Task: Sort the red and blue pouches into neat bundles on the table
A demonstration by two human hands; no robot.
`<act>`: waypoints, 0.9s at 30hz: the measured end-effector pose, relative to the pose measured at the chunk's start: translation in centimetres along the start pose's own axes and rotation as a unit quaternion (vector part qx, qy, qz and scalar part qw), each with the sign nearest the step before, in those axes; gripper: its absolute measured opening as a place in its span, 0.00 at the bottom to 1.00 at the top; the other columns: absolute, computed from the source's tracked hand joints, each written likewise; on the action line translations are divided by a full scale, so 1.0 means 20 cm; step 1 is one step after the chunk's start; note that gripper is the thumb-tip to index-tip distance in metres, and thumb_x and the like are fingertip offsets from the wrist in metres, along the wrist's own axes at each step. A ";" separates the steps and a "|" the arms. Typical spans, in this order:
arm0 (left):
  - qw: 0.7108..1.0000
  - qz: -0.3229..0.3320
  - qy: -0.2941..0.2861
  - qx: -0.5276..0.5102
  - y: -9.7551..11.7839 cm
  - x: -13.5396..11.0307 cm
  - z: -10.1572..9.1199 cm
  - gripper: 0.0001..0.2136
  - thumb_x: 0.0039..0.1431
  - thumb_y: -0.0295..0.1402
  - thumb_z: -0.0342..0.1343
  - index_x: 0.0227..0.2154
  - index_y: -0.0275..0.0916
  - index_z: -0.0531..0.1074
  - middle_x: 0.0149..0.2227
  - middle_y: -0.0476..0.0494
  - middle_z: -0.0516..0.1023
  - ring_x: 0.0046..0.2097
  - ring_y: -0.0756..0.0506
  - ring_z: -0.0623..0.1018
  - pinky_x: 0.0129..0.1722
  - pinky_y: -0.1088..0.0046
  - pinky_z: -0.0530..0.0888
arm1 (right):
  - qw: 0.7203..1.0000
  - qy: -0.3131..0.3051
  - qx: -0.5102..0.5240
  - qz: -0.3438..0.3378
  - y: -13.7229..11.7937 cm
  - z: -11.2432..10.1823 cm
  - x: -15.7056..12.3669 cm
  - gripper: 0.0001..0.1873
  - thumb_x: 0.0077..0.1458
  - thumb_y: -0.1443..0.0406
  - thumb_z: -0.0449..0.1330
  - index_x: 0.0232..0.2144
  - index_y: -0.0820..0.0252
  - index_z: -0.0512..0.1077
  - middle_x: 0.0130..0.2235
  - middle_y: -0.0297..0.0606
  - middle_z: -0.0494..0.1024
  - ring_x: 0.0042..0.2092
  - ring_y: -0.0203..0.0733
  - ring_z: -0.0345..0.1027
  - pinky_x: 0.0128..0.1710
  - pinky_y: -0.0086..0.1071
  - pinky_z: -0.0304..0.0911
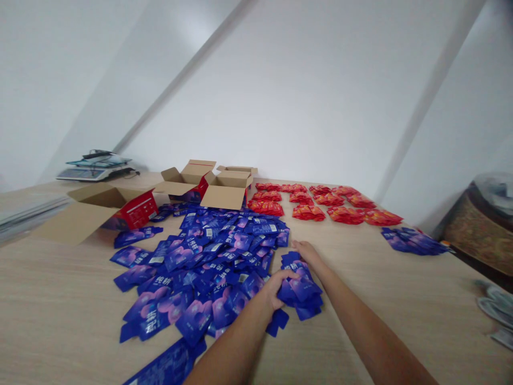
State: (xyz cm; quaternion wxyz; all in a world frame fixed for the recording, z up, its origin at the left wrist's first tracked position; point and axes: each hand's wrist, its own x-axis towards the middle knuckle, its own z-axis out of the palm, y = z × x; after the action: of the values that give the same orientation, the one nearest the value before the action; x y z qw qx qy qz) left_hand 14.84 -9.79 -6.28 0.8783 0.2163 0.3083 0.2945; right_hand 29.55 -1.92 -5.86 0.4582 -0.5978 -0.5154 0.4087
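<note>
A small stack of blue-purple packets (300, 286) is held just above or on the table, right of the large pile. My left hand (274, 289) grips the near left side of this stack, its thumb over the top packet. At the far right edge of the stack, my right hand (308, 253) has its fingers curled against the packets; part of those fingers is hidden. The loose pile of blue-purple packets (216, 262) spreads left of both hands. One loose packet (277, 322) lies below my left hand.
Open cardboard boxes (138, 209) stand behind the pile. Red packets (308, 212) lie in several stacks at the back, with a blue packet stack (412, 240) at the right edge. A scale-like device (94, 172) sits back left; a patterned chair (468, 224) is at right.
</note>
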 end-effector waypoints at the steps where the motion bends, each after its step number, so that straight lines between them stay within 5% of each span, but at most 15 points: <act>1: 1.000 0.001 -0.008 -0.020 0.00 0.00 0.00 0.10 0.44 0.26 0.54 0.32 0.28 0.72 0.26 0.39 0.79 0.28 0.45 0.79 0.34 0.70 0.75 | 1.000 -0.005 -0.001 0.014 -0.01 0.02 0.04 0.20 0.43 0.50 0.60 0.16 0.59 0.65 0.12 0.32 0.65 0.18 0.37 0.62 0.18 0.29 0.56; 8: 0.997 0.016 -0.025 -0.071 0.01 -0.01 0.01 0.11 0.46 0.25 0.54 0.34 0.27 0.72 0.27 0.39 0.79 0.29 0.45 0.79 0.39 0.69 0.74 | 0.996 -0.008 0.066 0.066 -0.02 0.04 0.15 0.14 0.37 0.60 0.66 0.15 0.60 0.65 0.13 0.31 0.69 0.17 0.35 0.63 0.18 0.28 0.59; 15: 0.993 0.026 -0.056 -0.097 0.01 0.02 -0.01 0.14 0.48 0.26 0.57 0.40 0.29 0.71 0.32 0.39 0.80 0.33 0.45 0.79 0.43 0.67 0.73 | 0.975 0.041 0.216 -0.016 -0.03 -0.30 -0.12 0.14 0.39 0.57 0.65 0.20 0.58 0.65 0.25 0.30 0.75 0.29 0.35 0.70 0.32 0.29 0.67; 18: 0.992 0.025 -0.060 -0.110 0.01 0.02 -0.01 0.14 0.51 0.33 0.59 0.39 0.30 0.71 0.32 0.39 0.80 0.34 0.44 0.80 0.43 0.67 0.73 | 0.954 -0.002 0.299 -0.005 -0.03 -0.41 -0.30 0.12 0.42 0.59 0.64 0.23 0.58 0.66 0.22 0.29 0.73 0.23 0.32 0.67 0.20 0.24 0.59; 22: 0.991 0.022 -0.083 -0.105 0.02 0.00 0.02 0.19 0.52 0.43 0.58 0.39 0.32 0.71 0.31 0.40 0.80 0.34 0.43 0.80 0.41 0.66 0.74 | 0.967 -0.146 0.203 0.052 0.00 -0.40 -0.48 0.12 0.46 0.59 0.61 0.21 0.59 0.64 0.17 0.27 0.68 0.16 0.29 0.58 0.14 0.24 0.48; 27: 0.996 0.024 -0.063 -0.053 0.01 0.00 0.02 0.13 0.50 0.32 0.58 0.36 0.28 0.72 0.28 0.39 0.79 0.32 0.44 0.79 0.37 0.70 0.74 | 0.972 -0.220 0.046 0.064 0.02 -0.33 -0.51 0.15 0.48 0.55 0.58 0.19 0.59 0.62 0.13 0.26 0.66 0.13 0.28 0.52 0.14 0.24 0.45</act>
State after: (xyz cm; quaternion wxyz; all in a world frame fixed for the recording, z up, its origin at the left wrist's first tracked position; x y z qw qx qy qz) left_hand 15.03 -9.75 -5.78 0.8987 0.1951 0.2310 0.3176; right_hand 34.62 -12.81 -4.38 0.3335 -0.5030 -0.5450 0.5820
